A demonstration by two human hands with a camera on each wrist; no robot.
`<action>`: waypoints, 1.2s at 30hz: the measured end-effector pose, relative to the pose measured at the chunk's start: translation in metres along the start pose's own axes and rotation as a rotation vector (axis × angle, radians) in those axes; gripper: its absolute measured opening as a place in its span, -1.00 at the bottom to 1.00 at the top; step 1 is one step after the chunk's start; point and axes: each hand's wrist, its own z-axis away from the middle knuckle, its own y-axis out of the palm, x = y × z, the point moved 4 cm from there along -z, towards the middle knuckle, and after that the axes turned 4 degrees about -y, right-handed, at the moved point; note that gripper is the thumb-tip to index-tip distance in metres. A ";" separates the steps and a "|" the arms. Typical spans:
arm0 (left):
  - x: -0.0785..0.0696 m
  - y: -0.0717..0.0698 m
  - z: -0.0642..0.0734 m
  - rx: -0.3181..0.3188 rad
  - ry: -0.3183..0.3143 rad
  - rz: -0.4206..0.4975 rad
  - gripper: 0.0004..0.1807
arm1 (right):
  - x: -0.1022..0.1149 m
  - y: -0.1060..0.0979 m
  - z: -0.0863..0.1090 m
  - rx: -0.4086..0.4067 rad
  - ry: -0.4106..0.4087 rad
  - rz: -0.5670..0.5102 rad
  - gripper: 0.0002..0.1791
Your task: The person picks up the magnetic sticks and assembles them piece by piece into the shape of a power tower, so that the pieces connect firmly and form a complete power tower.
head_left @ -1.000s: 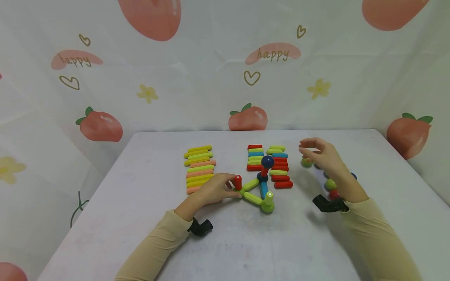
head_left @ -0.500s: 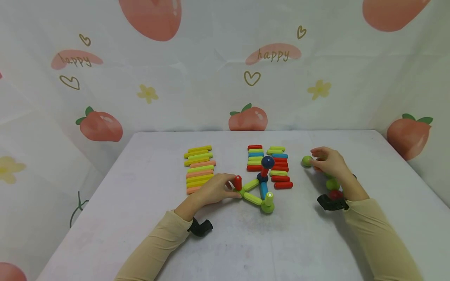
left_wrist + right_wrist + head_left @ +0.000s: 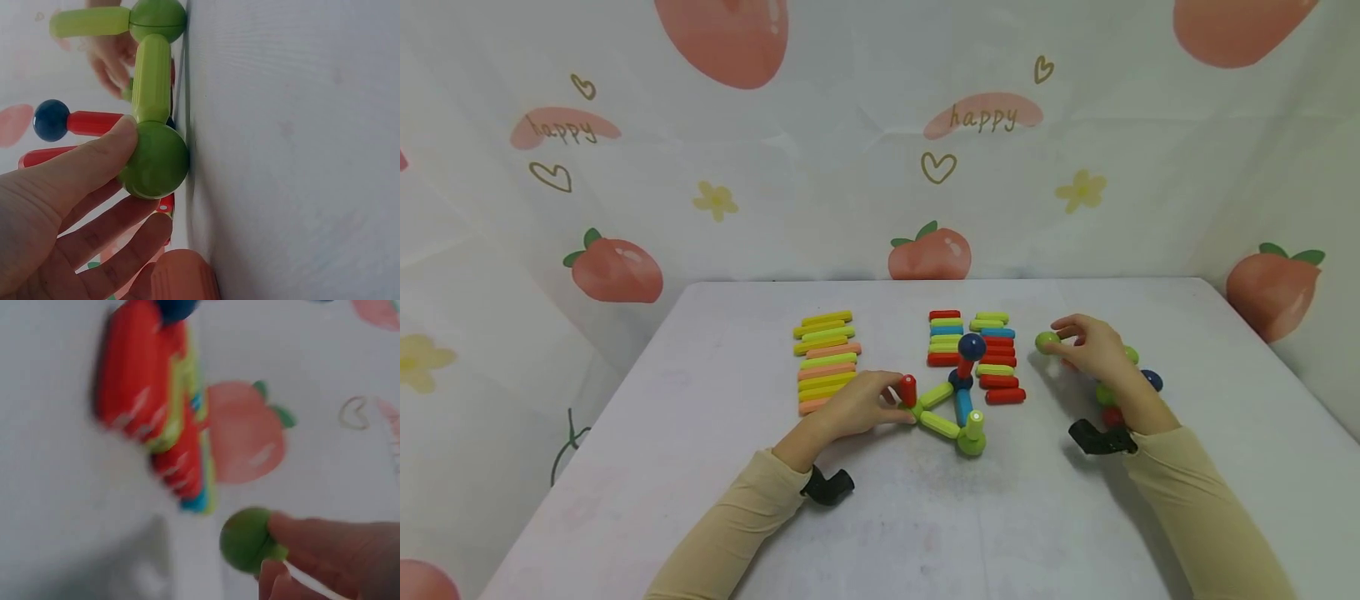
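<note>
A triangle of rods and balls lies on the table, with two lime rods (image 3: pixel 938 424) and a blue rod (image 3: pixel 963 407) as sides. My left hand (image 3: pixel 865 406) grips its left green corner ball (image 3: pixel 156 162), under an upright red rod (image 3: pixel 907 391). At the near corner a lime rod (image 3: pixel 974 425) stands upright on a green ball (image 3: pixel 972 443). The far corner carries a red rod topped by a dark blue ball (image 3: pixel 972 347). To the right, my right hand (image 3: pixel 1097 350) pinches a loose green ball (image 3: pixel 244 540) between thumb and fingers, raised off the table.
Yellow, lime and orange rods (image 3: pixel 827 360) lie in a column at left. Two columns of shorter red, lime and blue rods (image 3: pixel 997 342) are behind the triangle. Several balls, including a dark blue ball (image 3: pixel 1152 381), sit around my right forearm. A printed cloth hangs behind the table.
My right hand reached down to the balls, took hold of a green ball and has lifted it slightly left. My left hand and the triangle have stayed in place.
</note>
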 end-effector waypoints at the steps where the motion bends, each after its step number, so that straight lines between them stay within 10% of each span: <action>1: 0.000 0.000 0.000 0.002 0.000 0.000 -0.67 | 0.006 -0.001 0.003 0.015 -0.018 -0.026 -0.42; 17: 0.001 0.000 0.000 -0.007 -0.005 -0.018 -0.66 | 0.081 0.039 0.044 0.566 -0.554 -0.447 -0.66; 30: 0.004 -0.001 0.002 0.016 -0.035 0.011 -0.64 | 0.080 0.038 0.047 0.582 -0.546 -0.448 -0.65; 36: 0.003 -0.001 0.002 0.017 -0.021 0.019 -0.66 | 0.061 0.011 0.047 0.387 -0.472 -0.310 -0.68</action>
